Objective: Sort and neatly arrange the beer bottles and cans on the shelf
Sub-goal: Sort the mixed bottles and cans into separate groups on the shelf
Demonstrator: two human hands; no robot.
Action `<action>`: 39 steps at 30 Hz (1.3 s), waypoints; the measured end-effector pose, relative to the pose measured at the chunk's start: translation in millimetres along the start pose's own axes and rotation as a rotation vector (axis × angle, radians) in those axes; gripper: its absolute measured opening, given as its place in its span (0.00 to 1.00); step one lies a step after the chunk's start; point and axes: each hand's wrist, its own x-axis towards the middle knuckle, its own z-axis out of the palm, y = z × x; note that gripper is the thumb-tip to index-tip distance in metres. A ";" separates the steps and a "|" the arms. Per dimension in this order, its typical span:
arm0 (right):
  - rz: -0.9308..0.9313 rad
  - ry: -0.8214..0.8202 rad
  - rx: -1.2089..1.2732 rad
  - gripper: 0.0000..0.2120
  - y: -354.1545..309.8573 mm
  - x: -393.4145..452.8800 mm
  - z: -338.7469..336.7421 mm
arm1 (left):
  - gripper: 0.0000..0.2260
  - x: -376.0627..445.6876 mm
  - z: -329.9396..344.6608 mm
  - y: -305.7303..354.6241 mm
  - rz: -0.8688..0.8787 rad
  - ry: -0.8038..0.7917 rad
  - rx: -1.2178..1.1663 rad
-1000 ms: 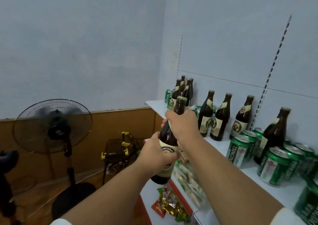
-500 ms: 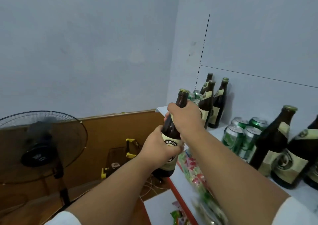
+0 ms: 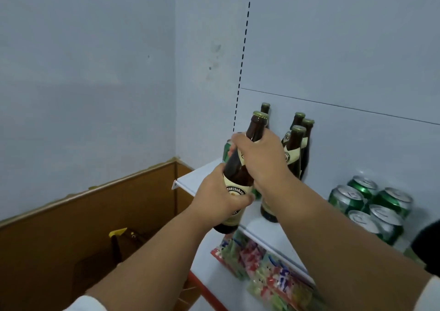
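I hold a brown beer bottle (image 3: pixel 240 168) with a cream label, tilted, in front of the white shelf (image 3: pixel 190 181) at its left end. My left hand (image 3: pixel 220 196) grips its body round the label. My right hand (image 3: pixel 260 158) wraps its neck and shoulder. Behind my right hand several matching brown bottles (image 3: pixel 296 149) stand upright against the back panel. A green can (image 3: pixel 228 150) peeks out at the shelf's far left. Several green cans (image 3: pixel 371 208) stand grouped on the shelf to the right.
Colourful snack packets (image 3: pixel 266 270) lie on the lower shelf under the bottles. A dark bottle (image 3: pixel 428 246) sits cut off at the right edge. A brown panelled wall base (image 3: pixel 95 215) runs to the left, with a yellow-handled item (image 3: pixel 117 233) by it.
My view has swung left and closer to the shelf's left end; the fan has left the frame. Both hands keep their hold and have carried the bottle toward the upright bottles.
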 end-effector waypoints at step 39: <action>0.306 -0.438 -1.573 0.27 45.8 92.8 37.1 | 0.17 153.6 -26.5 -130.5 0.288 -0.146 0.100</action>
